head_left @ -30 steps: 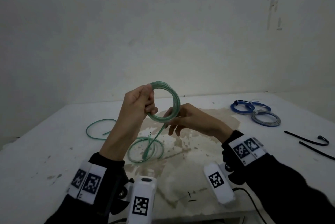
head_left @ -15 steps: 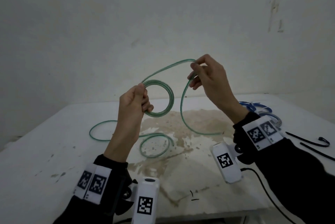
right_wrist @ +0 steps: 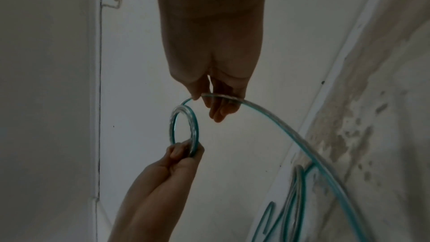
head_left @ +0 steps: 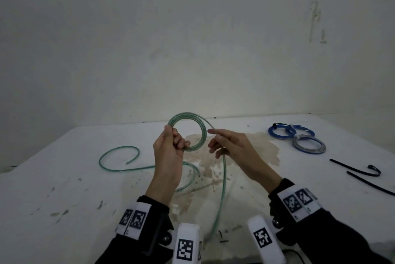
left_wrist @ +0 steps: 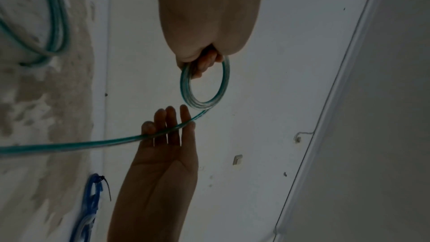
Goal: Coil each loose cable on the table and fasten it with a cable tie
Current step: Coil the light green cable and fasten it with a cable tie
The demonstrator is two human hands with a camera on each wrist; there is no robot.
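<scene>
A translucent green cable is partly wound into a small coil point(head_left: 186, 114) held up above the table. My left hand point(head_left: 168, 150) grips the coil's lower left side with curled fingers, also seen in the left wrist view point(left_wrist: 204, 104) and the right wrist view point(right_wrist: 194, 126). My right hand point(head_left: 230, 144) is just right of the coil, fingers nearly straight, and pinches the strand leaving the coil between thumb and fingers point(right_wrist: 216, 97). From there the strand point(head_left: 223, 178) drops to the table. The loose tail point(head_left: 115, 152) curls across the table at left.
At the back right of the white stained table point(head_left: 64, 189) lie two tied blue coils point(head_left: 277, 133) and a grey coil point(head_left: 308, 145). Two black cable ties point(head_left: 352, 167) lie near the right edge. A bare wall stands behind the table.
My right hand, raised high with a wide loop half a second ago, has come down beside the coil. The loop has closed onto the coil. The tail on the table has shifted.
</scene>
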